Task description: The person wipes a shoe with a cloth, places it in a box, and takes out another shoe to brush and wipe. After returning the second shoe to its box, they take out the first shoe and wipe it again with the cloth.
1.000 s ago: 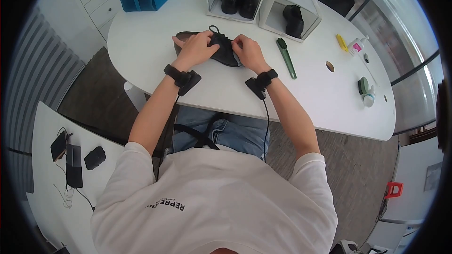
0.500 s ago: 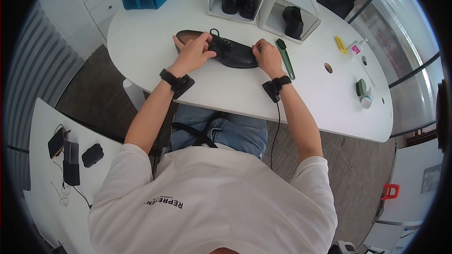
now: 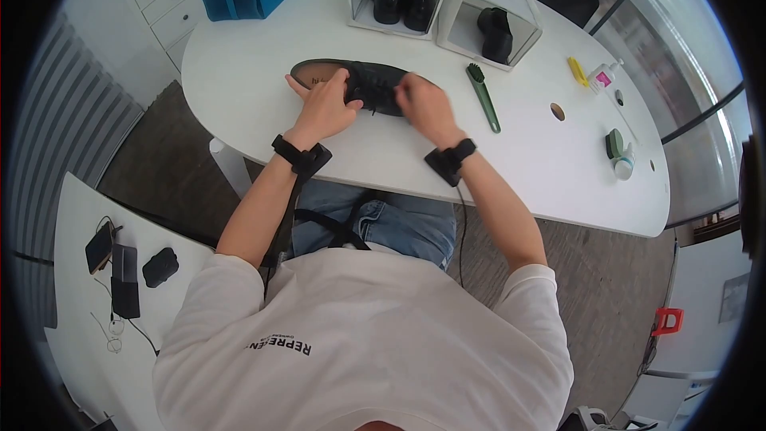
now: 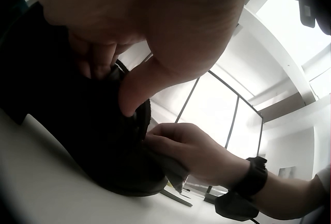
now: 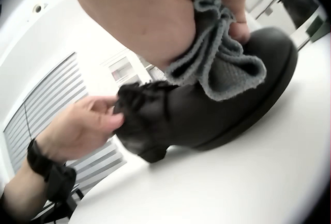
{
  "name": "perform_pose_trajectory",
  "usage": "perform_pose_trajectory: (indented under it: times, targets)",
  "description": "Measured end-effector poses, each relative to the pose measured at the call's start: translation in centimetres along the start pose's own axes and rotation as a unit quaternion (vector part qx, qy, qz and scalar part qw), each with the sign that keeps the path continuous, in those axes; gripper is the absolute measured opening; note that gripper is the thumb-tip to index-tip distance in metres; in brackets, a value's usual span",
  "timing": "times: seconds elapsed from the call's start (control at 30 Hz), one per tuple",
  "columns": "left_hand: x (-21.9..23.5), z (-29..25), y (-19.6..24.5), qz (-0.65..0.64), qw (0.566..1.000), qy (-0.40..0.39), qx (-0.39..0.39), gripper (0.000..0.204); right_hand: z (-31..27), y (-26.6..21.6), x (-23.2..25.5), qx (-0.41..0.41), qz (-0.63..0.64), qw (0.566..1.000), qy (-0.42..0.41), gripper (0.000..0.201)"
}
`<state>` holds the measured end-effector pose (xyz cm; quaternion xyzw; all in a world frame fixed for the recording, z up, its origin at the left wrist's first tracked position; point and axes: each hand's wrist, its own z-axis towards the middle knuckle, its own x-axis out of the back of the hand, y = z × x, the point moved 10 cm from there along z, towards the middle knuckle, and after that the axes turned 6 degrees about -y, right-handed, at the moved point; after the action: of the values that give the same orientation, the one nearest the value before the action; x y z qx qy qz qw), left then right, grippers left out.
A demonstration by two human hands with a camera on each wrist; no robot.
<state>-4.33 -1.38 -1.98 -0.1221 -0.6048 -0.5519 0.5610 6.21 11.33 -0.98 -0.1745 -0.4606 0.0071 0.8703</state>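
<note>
Black leather lace-up shoe (image 3: 379,92) lies crosswise under my fingers (image 3: 341,78), head view, toe nearer my right hand (image 3: 429,109). Left wrist view: my left hand (image 4: 150,22) pinches its laced part. Right wrist view: I clamp grey cloth (image 5: 222,68) over its upper.

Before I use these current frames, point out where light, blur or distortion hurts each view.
Head: wide-angle distortion bows the white table, corners fall to black, and the right hand looks slightly blurred; left wrist: strong backlight turns the black shoe near-silhouette; right wrist: the left hand looks soft, though the grey cloth shows readable folds.
</note>
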Motion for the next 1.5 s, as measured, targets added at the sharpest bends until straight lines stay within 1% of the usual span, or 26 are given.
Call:
perform_pose_trajectory:
  times: [0.03,0.07,0.1,0.17,0.23,0.27,0.33,0.37,0.43,0.57,0.63,0.67,0.73,0.77,0.83,0.87,0.93,0.97,1.07,1.1,1.17,1.2,1.27,1.3,1.37,1.5]
  targets:
    - [-0.2,0.1,-0.1,-0.004,1.0,-0.017,0.006,0.044,0.1,-1.5,-0.9,0.028,-0.004,0.999,-0.025,0.016]
    - [-0.2,0.2,-0.3,-0.006,0.999,-0.033,0.014,0.045,0.0,-2.0,-0.7,0.029,-0.002,0.999,-0.023,0.016]
    - [-0.2,0.2,-0.7,-0.004,0.999,-0.032,0.015,0.045,0.1,-2.4,-0.7,0.023,-0.019,0.999,-0.03,0.016]
    - [-0.4,0.2,-0.8,-0.031,0.999,-0.008,-0.022,0.045,0.2,-2.1,-0.6,0.019,-0.039,0.998,-0.039,0.016]
    - [0.2,0.5,-0.1,-0.035,0.999,-0.025,-0.018,0.045,-0.9,-1.5,0.9,0.056,-0.087,0.995,-0.001,0.015]
    - [0.2,0.7,0.0,-0.035,0.998,-0.04,-0.014,0.046,-1.4,-0.7,1.3,0.055,-0.088,0.995,-0.004,0.015]
    - [-0.1,1.3,-0.3,-0.034,0.998,-0.046,-0.005,0.046,-2.2,1.8,2.5,-0.003,-0.113,0.993,0.02,0.014]
    - [-0.2,1.7,-0.5,-0.031,0.998,-0.051,0.002,0.046,-2.6,2.4,2.7,-0.001,-0.115,0.993,0.019,0.014]
    - [-0.3,2.1,-0.4,-0.022,0.998,-0.05,0.007,0.046,-3.3,4.9,2.4,-0.086,-0.088,0.992,-0.018,0.013]
    - [-0.4,2.5,-0.3,-0.001,0.999,-0.045,0.007,0.046,-2.7,4.8,1.7,-0.086,-0.11,0.99,-0.008,0.014]
    - [-0.5,2.5,-0.4,-0.001,0.999,-0.039,0.007,0.045,-1.9,3.1,1.7,-0.051,-0.071,0.996,0.01,0.014]
    - [-0.5,2.5,-0.5,-0.001,0.999,-0.033,0.007,0.045,-1.6,2.5,1.5,-0.053,-0.07,0.996,0.011,0.014]
    - [-0.7,2.3,-0.5,0.0,1.0,-0.029,0.002,0.045,-1.1,0.5,0.6,-0.003,-0.04,0.999,-0.015,0.013]
    - [-0.5,2.4,-0.6,-0.002,1.0,-0.022,-0.003,0.045,-0.8,0.5,0.6,-0.003,-0.039,0.999,-0.012,0.013]
    - [-0.3,2.5,-0.5,0.003,0.999,-0.033,0.0,0.045,-0.4,1.6,0.4,-0.031,-0.022,0.999,-0.025,0.014]
    - [-0.6,2.4,-0.6,0.004,0.999,-0.046,0.005,0.044,0.0,2.3,0.5,-0.028,-0.022,0.999,-0.028,0.014]
    - [-0.6,2.2,-0.5,-0.003,0.999,-0.047,0.009,0.044,-0.2,5.9,1.3,-0.097,-0.059,0.993,-0.004,0.015]
    - [-0.5,2.4,-0.3,-0.007,0.999,-0.046,0.007,0.044,-0.6,6.9,1.5,-0.097,-0.061,0.993,-0.003,0.015]
    - [-0.3,2.3,0.0,0.005,0.999,-0.041,0.013,0.046,-2.0,10.9,0.7,-0.179,-0.029,0.983,-0.041,0.019]
    - [-0.2,2.2,0.1,0.004,0.999,-0.041,0.014,0.046,-2.5,10.9,0.4,-0.179,-0.029,0.983,-0.043,0.019]
    - [-0.3,2.4,0.3,0.017,0.998,-0.055,0.02,0.049,-3.1,11.2,0.6,-0.184,-0.005,0.983,-0.014,0.018]
    - [-0.1,2.4,0.3,0.016,0.998,-0.053,0.021,0.049,-2.9,10.6,0.9,-0.181,-0.005,0.983,-0.014,0.018]
    - [-0.3,2.2,0.5,0.017,0.997,-0.068,0.019,0.05,-2.5,8.9,1.5,-0.161,-0.052,0.985,-0.016,0.016]
    - [-0.5,2.1,0.4,0.018,0.997,-0.071,0.018,0.05,-2.4,8.6,1.6,-0.164,-0.05,0.985,-0.016,0.016]
    - [-0.2,1.9,0.4,0.01,0.999,-0.044,-0.011,0.049,-1.9,6.7,2.3,-0.107,-0.067,0.992,0.01,0.014]
    - [0.0,1.5,1.0,0.015,0.999,-0.024,-0.036,0.048,-1.2,3.9,1.8,-0.082,-0.079,0.993,0.018,0.015]
